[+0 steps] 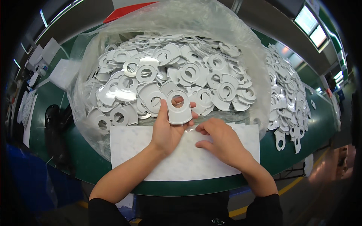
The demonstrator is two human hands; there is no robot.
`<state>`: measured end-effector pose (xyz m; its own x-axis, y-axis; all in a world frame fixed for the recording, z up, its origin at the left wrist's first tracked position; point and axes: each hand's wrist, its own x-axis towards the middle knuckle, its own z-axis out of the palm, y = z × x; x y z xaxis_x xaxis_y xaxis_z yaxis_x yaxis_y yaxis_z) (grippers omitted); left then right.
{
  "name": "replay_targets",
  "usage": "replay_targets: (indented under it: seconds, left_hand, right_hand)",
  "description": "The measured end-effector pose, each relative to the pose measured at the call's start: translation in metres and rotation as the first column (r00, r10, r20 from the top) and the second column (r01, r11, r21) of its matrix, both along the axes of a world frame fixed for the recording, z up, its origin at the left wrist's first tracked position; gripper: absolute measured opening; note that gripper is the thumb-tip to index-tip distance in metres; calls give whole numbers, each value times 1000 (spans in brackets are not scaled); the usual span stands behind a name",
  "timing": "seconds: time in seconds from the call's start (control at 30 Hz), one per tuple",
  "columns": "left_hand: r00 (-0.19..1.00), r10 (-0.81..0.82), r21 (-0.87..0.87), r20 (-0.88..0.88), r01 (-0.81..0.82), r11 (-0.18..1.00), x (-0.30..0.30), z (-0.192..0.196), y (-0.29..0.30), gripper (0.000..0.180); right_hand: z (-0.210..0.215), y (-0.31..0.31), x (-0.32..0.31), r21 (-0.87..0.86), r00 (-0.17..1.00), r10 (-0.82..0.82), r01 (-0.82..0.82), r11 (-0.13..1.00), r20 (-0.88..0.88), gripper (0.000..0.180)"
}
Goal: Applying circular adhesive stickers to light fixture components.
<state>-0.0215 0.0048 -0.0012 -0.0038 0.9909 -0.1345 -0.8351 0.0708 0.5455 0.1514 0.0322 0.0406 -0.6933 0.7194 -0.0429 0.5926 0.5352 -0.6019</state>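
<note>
My left hand (168,130) grips a white plastic plate with a round hole (180,115), fingers behind it and thumb along its left edge. Through the hole one of the fingers shows. Just to the right, my right hand (222,141) hovers over a white sheet (184,162), its fingers bent and the thumb apart from them. No held thing can be made out in it. A small glossy, clear patch lies between the two hands, too faint to name. Beyond the hands, a large heap of similar white plates (192,73) fills a clear plastic bag (260,81).
A second heap of white plates (288,100) lies on the green table (320,109) at the right. A black object (56,135) sits at the left, near a white box (64,73). Something red (126,12) shows behind the bag.
</note>
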Motion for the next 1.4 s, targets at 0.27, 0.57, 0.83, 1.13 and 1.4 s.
replay_targets:
  seconds: [0.27,0.57,0.83,1.13,1.4]
  left_hand:
    - [999,22,12,-45,-22,1000,2,-3,1,48]
    - [996,25,13,-82,-24,1000,4,-3,3,52]
    - [997,34,-34,-67,-36,999,6,4,1,54]
    - [951,-249,-60,-186,242,968,10,8,-5,70]
    - [934,-295,-10,-203,299,954,13,3,-6,68]
  right_hand:
    - [2,12,-5,-110,999,28,-25,994,33,28]
    - [-5,-2,0,172,985,155,-140,975,-73,21]
    - [23,-12,6,353,824,510,-414,839,-248,21]
    - [-2,12,1,-389,525,-357,52,920,-773,18]
    - [-10,15,-7,-520,565,-443,28,853,-696,21]
